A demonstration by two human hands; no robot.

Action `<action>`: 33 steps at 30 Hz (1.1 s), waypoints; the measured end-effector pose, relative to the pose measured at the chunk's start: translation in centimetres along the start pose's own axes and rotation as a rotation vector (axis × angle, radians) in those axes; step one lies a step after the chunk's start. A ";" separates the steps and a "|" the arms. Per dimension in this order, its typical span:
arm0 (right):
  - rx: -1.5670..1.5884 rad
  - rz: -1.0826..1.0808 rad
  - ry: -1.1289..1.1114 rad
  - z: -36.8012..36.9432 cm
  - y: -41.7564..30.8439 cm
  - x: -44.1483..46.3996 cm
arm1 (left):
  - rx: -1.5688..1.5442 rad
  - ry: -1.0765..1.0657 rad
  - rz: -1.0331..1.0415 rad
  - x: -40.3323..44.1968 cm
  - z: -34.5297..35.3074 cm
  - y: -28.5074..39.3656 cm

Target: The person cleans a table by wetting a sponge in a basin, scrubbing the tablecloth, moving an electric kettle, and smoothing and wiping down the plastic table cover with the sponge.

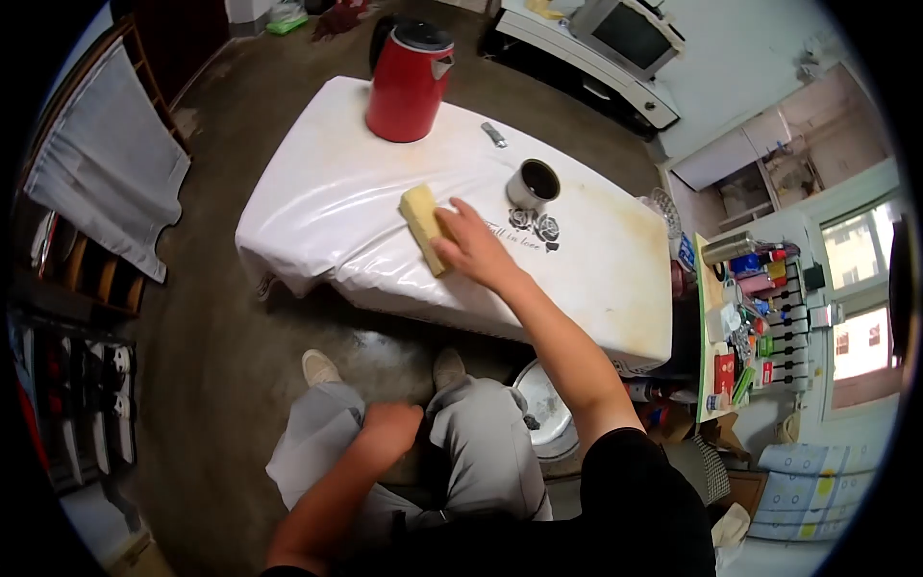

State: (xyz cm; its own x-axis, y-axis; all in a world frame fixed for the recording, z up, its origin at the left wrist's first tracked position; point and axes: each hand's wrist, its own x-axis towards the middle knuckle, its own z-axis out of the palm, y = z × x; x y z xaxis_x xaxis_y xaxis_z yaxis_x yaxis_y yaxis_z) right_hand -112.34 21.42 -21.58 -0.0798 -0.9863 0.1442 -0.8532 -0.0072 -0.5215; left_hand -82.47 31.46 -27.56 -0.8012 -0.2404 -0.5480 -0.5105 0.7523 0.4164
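Observation:
My right hand (468, 240) holds a yellow sponge (421, 226) by its right side, pressing it on the white tablecloth (308, 183), which is wrinkled around it. Near my left knee, my left hand (392, 428) is closed in a loose fist; whatever it may hold is hidden. A red kettle (409, 91) with a black lid stands at the table's far left. Right of the sponge is a metal cup (533, 184) with dark contents, beside a printed rose design. A small grey item (494, 135) lies between kettle and cup.
A metal basin (550, 413) sits on the floor right of my legs. Crowded shelves (711, 327) stand beyond the table's right end. At the back is a television (625, 37) on a white cabinet (567, 48); a shoe rack (87, 394) is at left.

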 end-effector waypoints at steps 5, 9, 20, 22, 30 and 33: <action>-0.357 0.235 0.475 -6.6 8.6 0.1 | 0.054 0.110 0.000 -0.7 0.3 -0.6; -0.470 0.573 0.317 -9.9 10.9 2.0 | 0.038 0.143 0.000 -0.3 1.0 -0.7; -0.301 0.486 0.388 -12.8 17.5 -0.6 | 0.023 0.114 -0.022 0.0 1.2 -1.2; -0.273 0.572 0.363 -15.5 19.9 -4.5 | 0.003 0.122 -0.018 -0.2 0.6 -0.8; -0.424 1.079 0.436 -18.2 25.1 -19.1 | 0.003 0.067 -0.043 -0.5 0.0 -0.4; -0.499 1.168 0.339 -18.8 17.3 -15.7 | 0.018 0.004 -0.071 0.2 0.0 -0.5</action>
State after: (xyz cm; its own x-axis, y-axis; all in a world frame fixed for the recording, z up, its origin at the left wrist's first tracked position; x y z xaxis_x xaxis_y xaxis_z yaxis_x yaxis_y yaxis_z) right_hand -135.51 39.86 -17.04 -0.9581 -0.2794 0.0633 -0.2854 0.9499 -0.1276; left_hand -82.38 31.06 -27.86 -0.7643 -0.2964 -0.5728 -0.5606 0.7443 0.3630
